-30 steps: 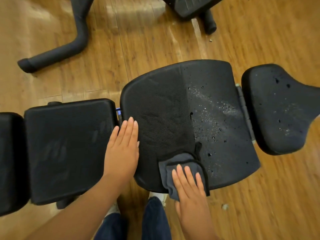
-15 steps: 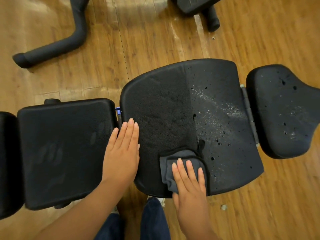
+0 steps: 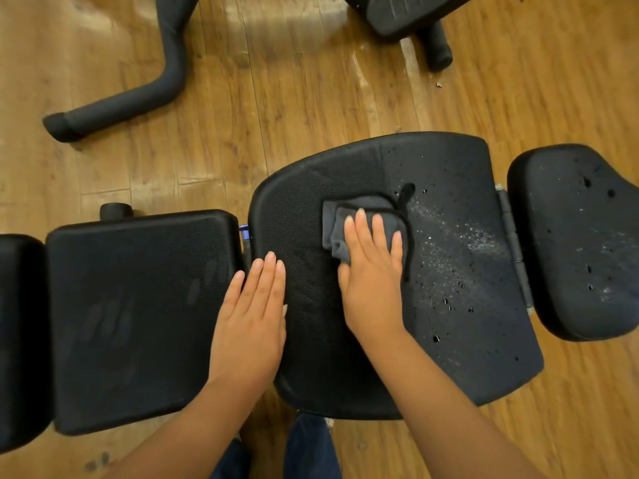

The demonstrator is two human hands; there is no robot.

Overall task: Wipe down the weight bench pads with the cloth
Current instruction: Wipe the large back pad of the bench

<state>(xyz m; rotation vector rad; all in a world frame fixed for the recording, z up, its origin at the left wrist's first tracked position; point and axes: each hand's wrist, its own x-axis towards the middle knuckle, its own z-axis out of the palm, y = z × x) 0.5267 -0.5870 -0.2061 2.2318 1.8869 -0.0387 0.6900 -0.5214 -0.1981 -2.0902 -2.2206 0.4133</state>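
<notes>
A: What takes the most space in the frame?

B: The wooden floor (image 3: 311, 108), and on it the black weight bench, which runs from the left edge to the right edge. Its biggest part is the wide middle pad (image 3: 466, 305) in the centre and right of the frame. Left of it is the square pad (image 3: 138, 316), and one more pad (image 3: 17, 340) is cut by the left edge. At the right edge is the small end pad (image 3: 581, 243).

A: Is the middle pad clean?

B: Its left half looks dark and even. Its right half has white specks and droplets, and the small end pad has some also.

A: Where is the cloth?

B: The grey cloth (image 3: 359, 216) lies folded on the middle pad, a little above the centre of the frame, at the border between the even half and the speckled half.

A: And the hands?

B: The right hand (image 3: 373, 271) lies flat on the cloth, fingers straight and close together, pressing it on the pad. It does not pinch it. The left hand (image 3: 252, 316) is open and flat, fingers together, and rests over the gap between the square pad and the middle pad.

A: What else?

B: A black curved frame leg (image 3: 138, 98) at the upper left, and another black base (image 3: 408, 15) at the top edge.
</notes>
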